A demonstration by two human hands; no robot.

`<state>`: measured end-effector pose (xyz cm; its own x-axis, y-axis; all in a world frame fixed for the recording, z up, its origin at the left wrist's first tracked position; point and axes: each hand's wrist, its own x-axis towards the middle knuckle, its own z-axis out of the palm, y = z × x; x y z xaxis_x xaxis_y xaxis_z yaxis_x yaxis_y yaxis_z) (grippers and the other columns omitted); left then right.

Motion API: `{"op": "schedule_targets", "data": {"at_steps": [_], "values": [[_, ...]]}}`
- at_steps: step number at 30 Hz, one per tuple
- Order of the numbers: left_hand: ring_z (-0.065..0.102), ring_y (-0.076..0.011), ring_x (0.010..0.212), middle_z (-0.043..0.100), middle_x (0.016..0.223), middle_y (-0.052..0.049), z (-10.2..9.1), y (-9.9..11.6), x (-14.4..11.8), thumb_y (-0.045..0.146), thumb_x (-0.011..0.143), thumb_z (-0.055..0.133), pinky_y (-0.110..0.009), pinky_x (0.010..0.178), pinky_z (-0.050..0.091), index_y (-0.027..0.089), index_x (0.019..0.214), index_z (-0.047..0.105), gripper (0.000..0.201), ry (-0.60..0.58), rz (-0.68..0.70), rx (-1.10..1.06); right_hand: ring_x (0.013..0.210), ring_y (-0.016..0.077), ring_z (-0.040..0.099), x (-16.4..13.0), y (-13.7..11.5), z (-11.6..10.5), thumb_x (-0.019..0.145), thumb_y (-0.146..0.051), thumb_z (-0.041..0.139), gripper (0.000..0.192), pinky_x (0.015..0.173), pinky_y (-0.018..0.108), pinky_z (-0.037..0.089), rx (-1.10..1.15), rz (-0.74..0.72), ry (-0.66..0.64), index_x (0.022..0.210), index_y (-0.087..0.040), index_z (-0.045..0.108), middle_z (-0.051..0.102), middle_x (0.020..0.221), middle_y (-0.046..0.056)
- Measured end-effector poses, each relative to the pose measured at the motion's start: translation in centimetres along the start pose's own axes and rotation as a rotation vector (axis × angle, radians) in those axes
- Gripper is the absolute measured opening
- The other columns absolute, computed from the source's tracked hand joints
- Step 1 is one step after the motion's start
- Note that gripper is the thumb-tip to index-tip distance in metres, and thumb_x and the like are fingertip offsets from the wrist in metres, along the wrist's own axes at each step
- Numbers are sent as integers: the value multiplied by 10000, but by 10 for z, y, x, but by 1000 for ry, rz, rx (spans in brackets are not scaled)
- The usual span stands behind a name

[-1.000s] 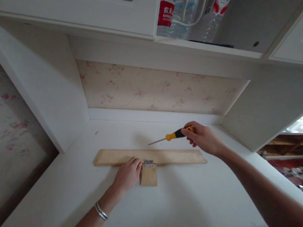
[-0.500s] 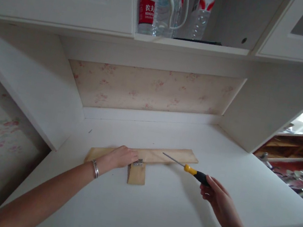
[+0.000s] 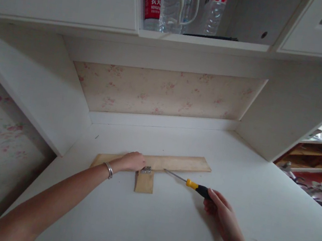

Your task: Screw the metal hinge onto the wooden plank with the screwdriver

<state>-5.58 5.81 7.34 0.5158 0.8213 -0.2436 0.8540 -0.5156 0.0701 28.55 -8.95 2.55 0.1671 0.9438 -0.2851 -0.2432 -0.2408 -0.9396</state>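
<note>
My left hand (image 3: 132, 161) presses flat and open on the long board (image 3: 172, 163), my right hand (image 3: 221, 213) grips the screwdriver (image 3: 190, 183), its tip not yet at the hinge (image 3: 146, 170).

Both hands (image 3: 131, 160) (image 3: 222, 213) forward, fingers curled

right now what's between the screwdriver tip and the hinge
In the head view only a short bare stretch of white desk, along the long wooden strip's near edge, separates the screwdriver tip from the hinge.
</note>
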Motion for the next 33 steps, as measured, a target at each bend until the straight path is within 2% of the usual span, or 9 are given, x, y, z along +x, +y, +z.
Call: {"op": "schedule_targets", "data": {"at_steps": [3,5,7,10,13,20,27,30,33], "values": [[656,-261,798,691,870,-181,-5,-7,5,432,883,415,-305,685,462,126,884,708,423,-10,-106,15,552,128,491,-1,2,-2,747,-521,650,363,501,229,378,-11,-5,-6,861,-180,600,571,642,9],[650,-243,807,687,895,-168,-11,-10,1,447,922,308,-296,690,454,128,919,696,502,36,-106,-10,553,121,488,-1,3,-3,759,-509,645,345,499,223,376,5,-5,-10,866,-185,597,568,642,4],[634,-207,847,679,950,-114,-19,-11,-9,417,927,318,-268,726,443,171,940,687,444,81,26,-67,551,112,484,-1,5,-3,779,-497,632,324,498,216,375,30,-15,-13,864,-187,593,564,639,-1],[605,-153,906,644,1041,-30,-28,-10,-26,339,908,408,-214,770,419,258,998,670,288,75,275,-142,553,106,486,-1,7,-3,782,-488,634,312,500,211,379,63,-26,-12,852,-187,590,569,642,-1],[599,-139,913,634,1056,14,-28,-9,-35,296,899,447,-205,774,411,320,1010,663,244,68,339,-107,555,106,493,0,7,-3,765,-484,653,313,499,208,384,75,-23,6,853,-189,597,578,646,0],[626,-183,851,676,943,-21,-11,-11,-26,314,919,411,-261,732,438,265,891,672,267,122,305,28,572,118,507,-2,7,-4,777,-488,640,312,511,217,399,67,-22,7,861,-191,598,582,660,7],[637,-221,828,679,934,-85,-7,-5,-25,402,922,361,-317,742,462,217,826,679,379,156,218,71,567,121,493,-2,8,-3,782,-499,628,317,509,218,387,42,-37,26,875,-198,599,581,653,0],[640,-225,818,688,895,-89,-4,-2,-20,378,915,361,-329,748,465,215,796,689,385,132,141,102,569,122,491,-2,8,-3,787,-502,621,314,516,219,382,38,-37,23,866,-199,593,581,652,-4],[644,-246,801,692,866,-125,-1,0,-11,350,892,395,-336,715,467,189,810,702,357,59,65,117,574,125,494,-2,7,-2,784,-503,624,319,525,221,382,29,-42,35,873,-198,594,581,654,-5]]}}
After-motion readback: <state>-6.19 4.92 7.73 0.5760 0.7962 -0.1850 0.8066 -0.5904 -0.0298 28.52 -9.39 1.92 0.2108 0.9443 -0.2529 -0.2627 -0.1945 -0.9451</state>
